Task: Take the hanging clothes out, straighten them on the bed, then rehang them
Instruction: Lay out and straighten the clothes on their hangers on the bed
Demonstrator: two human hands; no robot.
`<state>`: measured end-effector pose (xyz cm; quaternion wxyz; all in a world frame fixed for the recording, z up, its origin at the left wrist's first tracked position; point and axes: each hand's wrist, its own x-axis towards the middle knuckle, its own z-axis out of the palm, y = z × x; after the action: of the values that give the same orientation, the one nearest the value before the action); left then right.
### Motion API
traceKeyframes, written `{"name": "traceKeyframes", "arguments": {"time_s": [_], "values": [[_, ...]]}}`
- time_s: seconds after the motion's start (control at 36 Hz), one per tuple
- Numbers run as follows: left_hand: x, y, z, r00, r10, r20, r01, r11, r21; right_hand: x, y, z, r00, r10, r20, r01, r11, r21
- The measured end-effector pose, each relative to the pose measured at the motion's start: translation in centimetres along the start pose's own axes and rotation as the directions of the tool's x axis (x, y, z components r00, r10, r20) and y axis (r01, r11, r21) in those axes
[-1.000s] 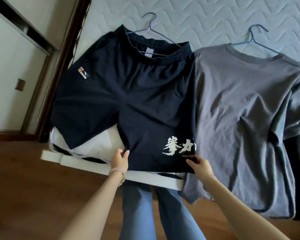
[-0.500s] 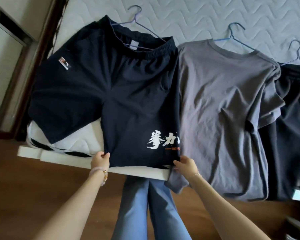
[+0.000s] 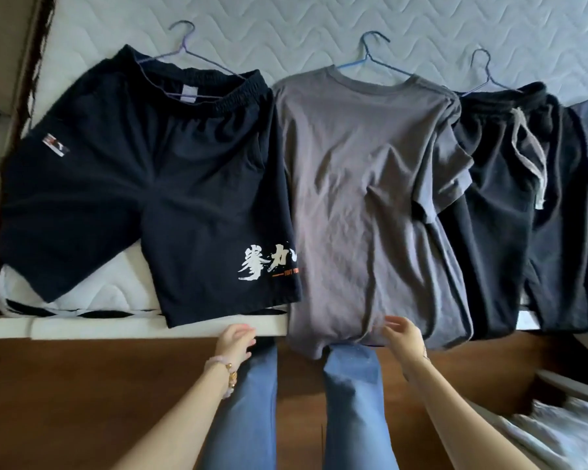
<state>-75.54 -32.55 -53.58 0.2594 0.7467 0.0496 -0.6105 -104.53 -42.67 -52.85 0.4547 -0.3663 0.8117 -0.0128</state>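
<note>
Grey T-shirt (image 3: pixel 364 198) lies creased on the bed (image 3: pixel 286 25), hem drooping over the edge. My left hand (image 3: pixel 235 340) is loosely curled, my right hand (image 3: pixel 403 337) open by the hem, both empty. Soft, light, floppy stuff, I reckon: pinch both hem corners, tug flat.

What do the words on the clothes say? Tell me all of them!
"拳力": big white brush characters on a leg of the navy shorts, cut off at the leg's edge.
Small orange line under them: too blurred to read.
Red and white patch on the other leg: too small to read.
Pale tag inside the waistband: no text shows.
Grey T-shirt, black drawstring shorts: none.
</note>
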Motion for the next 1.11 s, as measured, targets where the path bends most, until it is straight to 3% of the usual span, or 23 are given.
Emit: {"name": "traceKeyframes", "arguments": {"time_s": [0.17, 0.39, 0.56, 0.72, 0.92, 1.11], "values": [[-0.4, 0.9, 7.5, 0.985, 0.172, -0.016, -0.164, 0.961, 0.223, 2.8, 1.2, -5.3, 0.991, -0.075, -0.112, 0.07, 0.996, -0.047], [-0.5, 0.5, 12.6, 0.97, 0.128, -0.206, -0.054, 0.942, 0.331, 7.6, 2.5, -11.7, 0.981, -0.068, -0.18, 0.051, 0.994, -0.098], [-1.7, -0.6, 14.9, 0.957, 0.096, -0.273, -0.03, 0.971, 0.235, 9.8, 3.2, -14.0, 0.989, -0.102, -0.103, 0.088, 0.987, -0.134], [-3.1, -0.4, 16.8, 0.989, 0.064, -0.136, -0.038, 0.983, 0.181, 10.9, 3.8, -14.0, 0.988, -0.135, 0.072, 0.145, 0.974, -0.175], [-3.5, 0.0, 17.8, 0.978, 0.06, -0.2, -0.037, 0.993, 0.113, 11.7, 4.4, -14.1, 0.994, -0.097, 0.052, 0.104, 0.983, -0.154], [-4.4, -0.2, 16.1, 0.979, 0.037, -0.198, -0.06, 0.992, -0.11, 12.5, 5.3, -15.1, 0.993, -0.12, 0.006, 0.12, 0.99, -0.073]]}}
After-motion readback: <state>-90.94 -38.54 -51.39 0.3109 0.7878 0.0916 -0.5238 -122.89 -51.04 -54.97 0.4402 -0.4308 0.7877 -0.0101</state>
